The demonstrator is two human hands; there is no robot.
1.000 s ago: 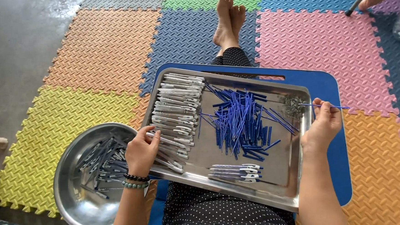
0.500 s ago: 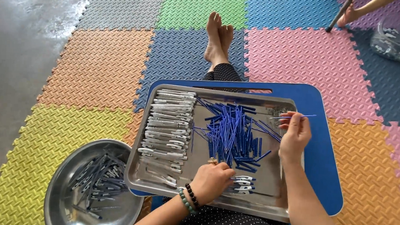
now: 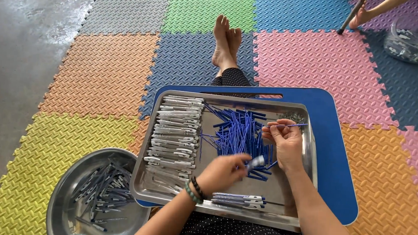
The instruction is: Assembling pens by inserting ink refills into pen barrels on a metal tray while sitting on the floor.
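Seated on a floor of coloured foam mats, legs stretched out, blue lap board across the thighs as a bench. On the board, a steel tray under both hands. Off beyond the left hand, down on the mat, a round steel bowl holding finished pens. Far ahead of the right hand, another person's foot and a clear bowl.

Inside the tray, to the outer side of the left hand, a long row of white pen barrels. Between the two hands and slightly ahead, a loose heap of blue refills. Just nearer the body than the left hand, a few assembled pens lying side by side.

Left hand curled, pinching a white barrel by its end, open mouth pointed toward the right hand. Right hand with fingertips pressed together on a single blue refill, held level above the tray.

Best done, by judgement: bring barrel and refill into one line before pushing; keep the pinch near the refill's leading end against bending; hold both low over the tray so a slip lands inside; seat fully without forcing.
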